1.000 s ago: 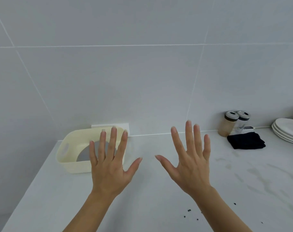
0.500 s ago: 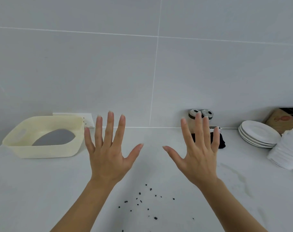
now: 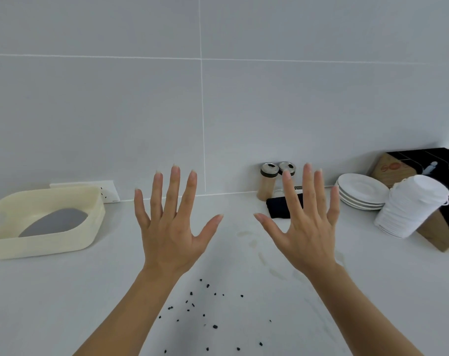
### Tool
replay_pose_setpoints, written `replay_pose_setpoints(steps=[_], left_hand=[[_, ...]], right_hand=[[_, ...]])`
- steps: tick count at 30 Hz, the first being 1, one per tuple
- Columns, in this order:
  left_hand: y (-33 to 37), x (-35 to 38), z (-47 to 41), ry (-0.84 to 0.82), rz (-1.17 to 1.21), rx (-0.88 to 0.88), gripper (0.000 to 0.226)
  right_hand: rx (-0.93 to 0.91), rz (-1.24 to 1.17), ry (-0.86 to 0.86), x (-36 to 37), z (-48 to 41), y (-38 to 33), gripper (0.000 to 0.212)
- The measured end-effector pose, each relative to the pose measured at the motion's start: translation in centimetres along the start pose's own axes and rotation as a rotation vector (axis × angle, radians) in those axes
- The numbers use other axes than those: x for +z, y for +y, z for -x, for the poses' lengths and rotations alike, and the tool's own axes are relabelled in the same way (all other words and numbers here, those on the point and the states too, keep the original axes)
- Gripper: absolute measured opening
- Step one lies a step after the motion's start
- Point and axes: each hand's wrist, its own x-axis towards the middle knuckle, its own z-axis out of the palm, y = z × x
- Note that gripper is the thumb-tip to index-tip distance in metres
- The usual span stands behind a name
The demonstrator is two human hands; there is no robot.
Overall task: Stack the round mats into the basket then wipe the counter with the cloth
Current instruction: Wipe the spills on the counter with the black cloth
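Note:
A cream plastic basket (image 3: 90,227) stands at the left of the white counter (image 3: 64,304), with a grey round mat (image 3: 55,222) lying inside it. A folded black cloth (image 3: 280,208) lies near the back wall, partly hidden behind my right hand. My left hand (image 3: 170,227) and my right hand (image 3: 306,227) are both raised above the counter, palms away from me, fingers spread, holding nothing. Small dark crumbs (image 3: 205,307) are scattered on the counter below my hands, and faint smears (image 3: 259,250) mark the surface between them.
Two shaker jars (image 3: 268,183) stand by the wall behind the cloth. At the right are a stack of white plates (image 3: 359,191), a stack of white lids (image 3: 410,206) and a brown box (image 3: 441,237). A wall socket (image 3: 109,192) sits behind the basket.
My view has swung to the right, so the basket shifted left and the plates, lids and box came into view. Both hands stay raised and spread, empty.

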Motion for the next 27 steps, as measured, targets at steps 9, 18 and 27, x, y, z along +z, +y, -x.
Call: replay_pose_setpoints(steps=[9,18,27], left_hand=[[2.3,2.6,-1.2,-0.018,-0.011,0.041,0.074],[8.5,9.8,-2.4,-0.090,-0.028,0.009,0.072],[13.1,16.7,-2.5,-0.220,-0.032,0.009,0.070]], right_hand=[[-0.002,0.019,-0.008,2.3,-0.9,3.6,0.071],[-0.051,0.005,-0.054,8.4,-2.4,11.3,0.072],[-0.061,-0.041,-0.169,13.7,-2.1,16.9,0.071]])
